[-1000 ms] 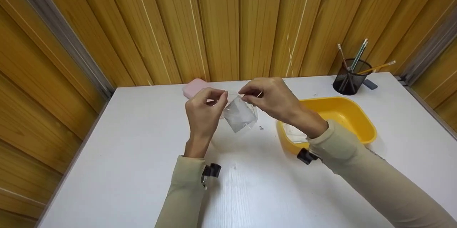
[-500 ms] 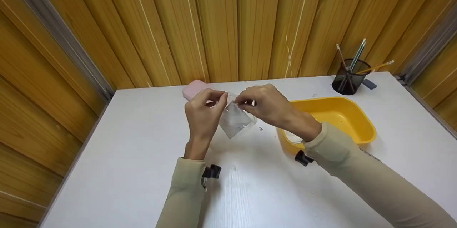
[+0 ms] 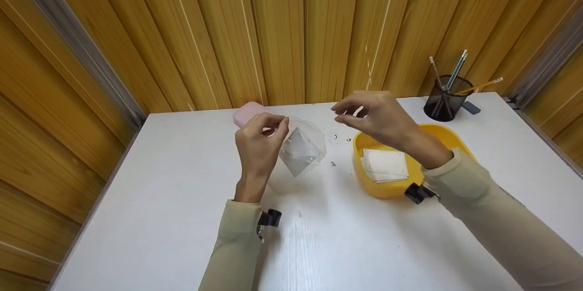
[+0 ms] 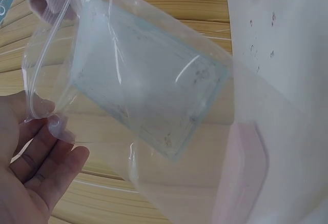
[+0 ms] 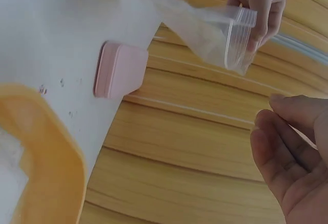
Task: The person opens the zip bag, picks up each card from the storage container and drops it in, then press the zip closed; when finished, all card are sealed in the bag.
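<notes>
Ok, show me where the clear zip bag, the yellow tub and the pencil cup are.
clear zip bag [image 3: 303, 149], head view, middle of the bag's flat side.
yellow tub [image 3: 385, 191], head view, near outer wall.
pencil cup [image 3: 444, 99], head view, black mesh side.

One white table [image 3: 182, 218] carries the lot. Two hands are in view: one left hand [image 3: 258, 145] and one right hand [image 3: 378, 118]. There is one clear zip bag [image 3: 303, 147], with one flat pale sheet inside it as far as the left wrist view shows. One yellow tub [image 3: 464, 159] holds one small stack of white squares [image 3: 385, 165]; how many squares are in the stack cannot be told. One pink block [image 3: 246, 112] lies by the wall. One black mesh cup [image 3: 444, 99] holds about four pencils [image 3: 457, 68].
</notes>
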The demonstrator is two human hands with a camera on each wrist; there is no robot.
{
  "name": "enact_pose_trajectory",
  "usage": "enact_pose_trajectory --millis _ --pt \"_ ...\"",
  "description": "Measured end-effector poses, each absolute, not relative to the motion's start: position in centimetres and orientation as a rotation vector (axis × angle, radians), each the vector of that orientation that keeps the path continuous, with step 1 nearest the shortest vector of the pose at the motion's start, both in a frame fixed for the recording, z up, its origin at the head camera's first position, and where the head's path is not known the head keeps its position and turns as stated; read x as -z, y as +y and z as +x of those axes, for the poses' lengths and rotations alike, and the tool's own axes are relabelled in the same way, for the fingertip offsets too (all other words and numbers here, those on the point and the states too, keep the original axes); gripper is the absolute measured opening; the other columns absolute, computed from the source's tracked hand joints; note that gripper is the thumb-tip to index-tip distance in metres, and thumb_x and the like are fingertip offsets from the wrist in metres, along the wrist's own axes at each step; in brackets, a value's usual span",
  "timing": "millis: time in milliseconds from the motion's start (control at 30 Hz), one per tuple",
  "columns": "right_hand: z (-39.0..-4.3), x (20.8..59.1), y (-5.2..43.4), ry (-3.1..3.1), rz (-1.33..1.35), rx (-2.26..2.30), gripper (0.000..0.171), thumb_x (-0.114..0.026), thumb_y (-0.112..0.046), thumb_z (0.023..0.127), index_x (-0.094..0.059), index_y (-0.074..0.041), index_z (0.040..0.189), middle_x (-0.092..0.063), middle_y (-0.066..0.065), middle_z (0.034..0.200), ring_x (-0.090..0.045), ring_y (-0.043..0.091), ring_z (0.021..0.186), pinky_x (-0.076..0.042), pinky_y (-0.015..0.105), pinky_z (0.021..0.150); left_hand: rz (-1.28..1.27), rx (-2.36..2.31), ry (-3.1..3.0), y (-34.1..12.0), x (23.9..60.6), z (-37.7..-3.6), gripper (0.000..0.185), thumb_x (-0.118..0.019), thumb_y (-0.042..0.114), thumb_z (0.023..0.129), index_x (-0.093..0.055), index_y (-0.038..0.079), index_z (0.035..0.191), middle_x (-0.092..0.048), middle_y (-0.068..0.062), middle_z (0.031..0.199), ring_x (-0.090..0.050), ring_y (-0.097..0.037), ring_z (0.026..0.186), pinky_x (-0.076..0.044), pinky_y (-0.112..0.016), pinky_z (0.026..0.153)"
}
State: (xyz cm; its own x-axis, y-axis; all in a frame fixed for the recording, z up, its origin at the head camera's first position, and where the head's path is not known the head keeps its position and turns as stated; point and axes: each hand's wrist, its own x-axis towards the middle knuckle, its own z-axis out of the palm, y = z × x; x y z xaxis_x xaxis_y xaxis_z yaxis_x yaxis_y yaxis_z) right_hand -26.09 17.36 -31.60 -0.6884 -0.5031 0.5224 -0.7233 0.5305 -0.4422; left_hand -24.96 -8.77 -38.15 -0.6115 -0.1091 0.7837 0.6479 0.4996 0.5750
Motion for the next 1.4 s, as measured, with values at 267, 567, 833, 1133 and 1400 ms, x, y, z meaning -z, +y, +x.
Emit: enact_pose_trajectory --millis 267,567,833,1133,1400 --pt "-26.9 33.8 22.1 -2.587 0.847 -0.951 0.016 -0.08 -0.007 0.095 -0.081 -0.006 0.112 -0.079 0.004 0.102 -0.073 0.021 0.091 -0.055 0.017 0.077 -0.438 1.185 -1.945 -8.7 38.1 -24.9 0.003 -0.081 0.003 0.092 -0.079 0.0 0.092 -0.078 -0.008 0.088 -0.074 -0.019 0.078 -0.064 -0.029 0.074" --pt "-27.5 37.6 26.9 -2.86 0.595 -1.024 0.025 -0.078 -0.016 0.099 -0.077 -0.003 0.121 -0.077 0.01 0.111 -0.071 0.027 0.102 -0.051 0.012 0.081 -0.442 1.204 -1.923 -8.8 38.5 -25.0 0.005 -0.08 0.004 0.092 -0.079 -0.001 0.09 -0.078 -0.009 0.086 -0.074 -0.019 0.076 -0.064 -0.029 0.072" --pt "-28.0 40.3 30.3 -3.014 0.472 -1.014 0.031 -0.079 -0.018 0.099 -0.075 0.0 0.124 -0.076 0.01 0.111 -0.065 0.029 0.105 -0.048 0.013 0.083 -0.446 1.214 -1.929 -8.9 38.3 -25.0 0.005 -0.08 0.004 0.093 -0.08 -0.001 0.092 -0.078 -0.009 0.088 -0.075 -0.019 0.076 -0.063 -0.028 0.074" --pt "-28.6 42.1 31.8 -3.132 0.496 -0.935 0.043 -0.086 -0.021 0.091 -0.073 0.005 0.122 -0.075 0.008 0.105 -0.063 0.025 0.092 -0.055 0.031 0.084 -0.428 1.228 -1.945 -9.0 38.5 -24.9 0.004 -0.08 0.004 0.092 -0.08 0.0 0.093 -0.078 -0.008 0.089 -0.075 -0.019 0.077 -0.064 -0.029 0.075" --pt "-28.7 43.0 32.1 -3.153 0.549 -0.86 0.045 -0.09 -0.027 0.087 -0.072 0.005 0.113 -0.072 0.007 0.099 -0.061 0.026 0.091 -0.056 0.045 0.088 -0.442 1.239 -1.94 -8.8 38.3 -24.8 0.004 -0.08 0.004 0.093 -0.08 0.0 0.092 -0.078 -0.009 0.089 -0.075 -0.02 0.078 -0.064 -0.032 0.073"
